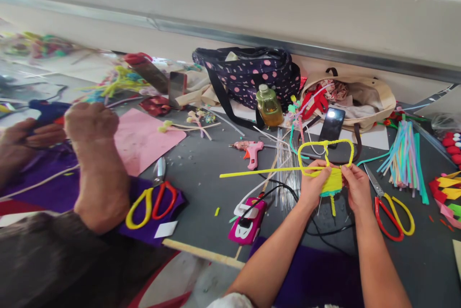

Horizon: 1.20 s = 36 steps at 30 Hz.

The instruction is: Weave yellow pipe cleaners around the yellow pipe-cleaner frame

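Between both hands is a yellow pipe-cleaner piece point(332, 181), with two wide loops at the top, a tightly wound yellow block with a teal lower edge, and a short stem below. My left hand point(314, 184) is closed on its left side, where a long straight yellow pipe cleaner point(259, 171) sticks out to the left. The fingers of my right hand point(356, 184) pinch the right edge of the block. Thin clear sticks point(286, 185) lie on the table left of my left hand. Scissors point(391, 209) with red and yellow handles lie right of my right hand.
A pink glue gun point(252, 152), magenta power strip point(248, 221), phone point(332, 125) and pastel pipe cleaners point(406, 159) surround my hands. Behind stand a bottle point(269, 106), a patterned bag point(252, 75) and a beige tote point(382, 99). At left, another person's arm point(97, 168) extends near second scissors point(154, 197).
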Available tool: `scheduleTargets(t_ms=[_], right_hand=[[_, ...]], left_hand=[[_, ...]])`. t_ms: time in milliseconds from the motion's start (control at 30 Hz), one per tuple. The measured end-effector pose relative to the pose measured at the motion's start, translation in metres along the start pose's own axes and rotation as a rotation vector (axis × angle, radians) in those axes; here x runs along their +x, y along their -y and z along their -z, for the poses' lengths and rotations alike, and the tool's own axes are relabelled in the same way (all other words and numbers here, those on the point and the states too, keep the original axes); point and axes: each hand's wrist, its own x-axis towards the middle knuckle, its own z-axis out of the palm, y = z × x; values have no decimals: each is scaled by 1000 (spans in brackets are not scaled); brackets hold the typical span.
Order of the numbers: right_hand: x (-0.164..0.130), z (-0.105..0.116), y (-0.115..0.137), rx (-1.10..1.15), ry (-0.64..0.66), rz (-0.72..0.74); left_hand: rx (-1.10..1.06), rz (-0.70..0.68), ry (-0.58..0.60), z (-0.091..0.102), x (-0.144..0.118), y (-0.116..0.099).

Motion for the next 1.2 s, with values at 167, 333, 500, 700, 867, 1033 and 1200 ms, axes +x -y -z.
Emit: scheduleTargets(t_ms=[167, 333, 500, 700, 867, 1033, 1200], right_hand=[[0, 1, 3, 2, 23, -43], [0, 2, 5, 5, 34, -86], [1, 4, 4, -74, 75, -111], [5, 13, 4, -57, 142, -136], [6, 19, 5, -127, 157, -84], [7, 22, 2, -110, 163, -61], [8, 21, 2, -53, 107, -49]], left_hand=[[-104, 48, -8, 2, 5, -2], [-113, 72, -22, 4, 7, -3], [-63, 85, -22, 5, 9, -4], [-114, 181, -15, 12, 18, -6], [-100, 207, -57, 15, 21, -5], [-96, 164, -44, 14, 19, -4], [-138, 108, -8, 16, 21, 0]])
